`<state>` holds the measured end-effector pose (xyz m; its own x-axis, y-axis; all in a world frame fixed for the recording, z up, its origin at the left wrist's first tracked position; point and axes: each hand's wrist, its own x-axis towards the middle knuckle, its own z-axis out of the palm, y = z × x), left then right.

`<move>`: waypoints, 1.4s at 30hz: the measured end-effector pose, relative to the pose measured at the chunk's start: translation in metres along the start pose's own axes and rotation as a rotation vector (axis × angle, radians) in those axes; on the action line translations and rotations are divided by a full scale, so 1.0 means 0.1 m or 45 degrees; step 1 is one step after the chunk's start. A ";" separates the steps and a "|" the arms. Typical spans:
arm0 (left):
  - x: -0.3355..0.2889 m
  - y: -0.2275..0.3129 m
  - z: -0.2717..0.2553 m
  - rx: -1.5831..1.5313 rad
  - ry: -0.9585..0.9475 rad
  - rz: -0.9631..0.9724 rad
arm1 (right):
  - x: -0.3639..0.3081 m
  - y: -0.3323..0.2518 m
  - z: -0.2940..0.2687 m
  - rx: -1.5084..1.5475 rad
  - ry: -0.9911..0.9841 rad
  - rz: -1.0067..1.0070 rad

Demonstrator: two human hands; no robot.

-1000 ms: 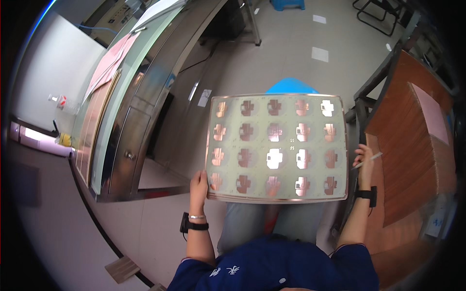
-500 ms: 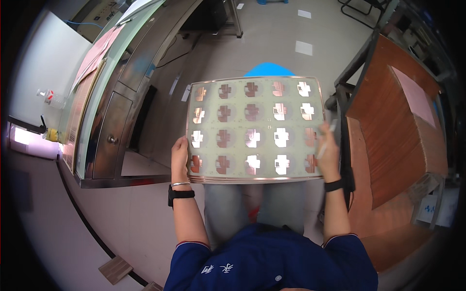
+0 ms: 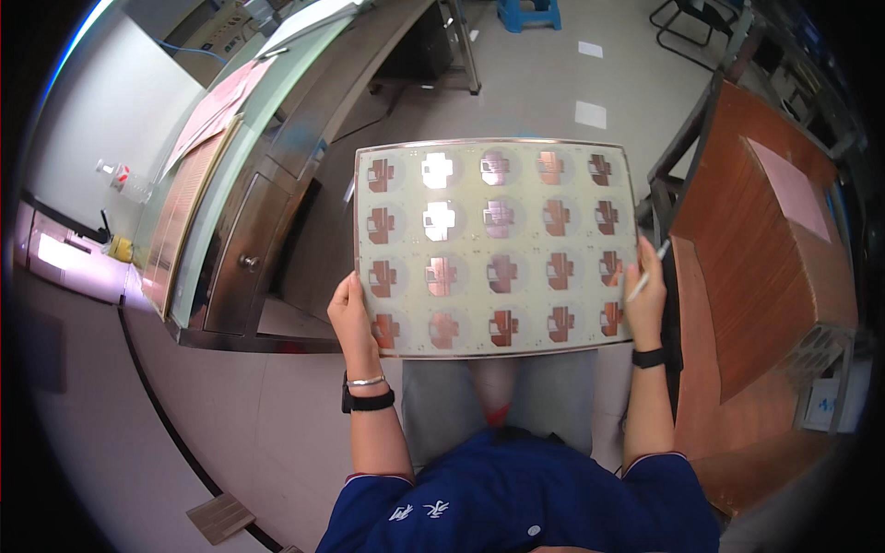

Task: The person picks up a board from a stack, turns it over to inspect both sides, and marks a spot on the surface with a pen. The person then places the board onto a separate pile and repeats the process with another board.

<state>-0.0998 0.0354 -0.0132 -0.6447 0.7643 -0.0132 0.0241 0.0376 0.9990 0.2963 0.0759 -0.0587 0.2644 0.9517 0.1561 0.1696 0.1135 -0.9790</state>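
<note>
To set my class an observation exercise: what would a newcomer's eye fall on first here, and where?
First, the pale panel at the centre, with its rows of shiny coppery patches. The left hand grips its left edge; the right hand, holding a white pen, is at its right edge. Then the blue stool at the top.

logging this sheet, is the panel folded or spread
Spread: the panel shows its four edges and one continuous patterned face, with no fold visible.
</note>
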 end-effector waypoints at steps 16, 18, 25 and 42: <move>-0.09 0.05 -0.43 -0.631 -0.399 0.170 | -0.04 -0.85 -0.70 0.610 -0.020 -0.233; -0.09 0.14 -0.38 -0.636 -0.526 0.274 | -0.03 -0.94 -0.66 0.625 0.039 -0.281; -0.48 0.37 -0.14 -0.927 -0.521 -0.108 | -0.24 -0.90 -0.24 1.517 -0.173 -0.030; -0.41 -0.12 -0.40 -0.951 -0.643 -0.346 | -0.43 -0.89 -0.26 1.565 -0.298 0.310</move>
<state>-0.1041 -0.0225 -0.0231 -0.1441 0.9853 -0.0919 -0.6874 -0.0329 0.7255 0.2943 0.0175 0.0246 -0.0297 0.9982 0.0519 -0.8800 -0.0015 -0.4750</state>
